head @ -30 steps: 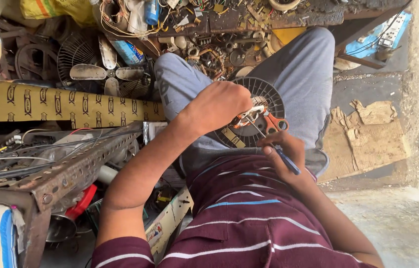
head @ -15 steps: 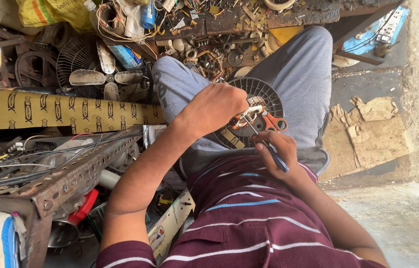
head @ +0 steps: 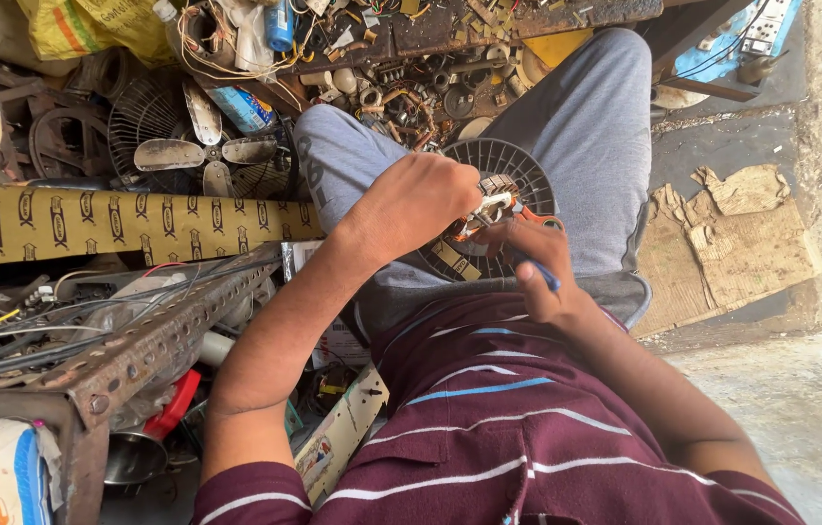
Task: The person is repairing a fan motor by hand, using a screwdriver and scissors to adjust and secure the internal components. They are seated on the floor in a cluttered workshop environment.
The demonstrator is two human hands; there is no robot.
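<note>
A round black ribbed fan part (head: 511, 163) lies on my lap, across grey trousers (head: 594, 126). My left hand (head: 419, 202) is closed around the metal head of an orange-handled tool (head: 506, 210) pressed against the fan part's near rim. My right hand (head: 539, 274) sits just below it. Its fingers touch the orange handles, and a thin blue-handled tool (head: 548, 282) is tucked in its grip. The tool tips and the spot they touch are hidden by my fingers.
A rusty perforated metal rack (head: 139, 350) with cables stands at the left. Beside it are a patterned yellow-brown cardboard strip (head: 129, 226), a fan blade (head: 199, 151) in a wire guard and a heap of scrap parts (head: 401, 68). Torn cardboard (head: 732, 233) lies on the right floor.
My right hand has shifted slightly up towards the orange handles. My left hand stays clenched at the same place on the fan part.
</note>
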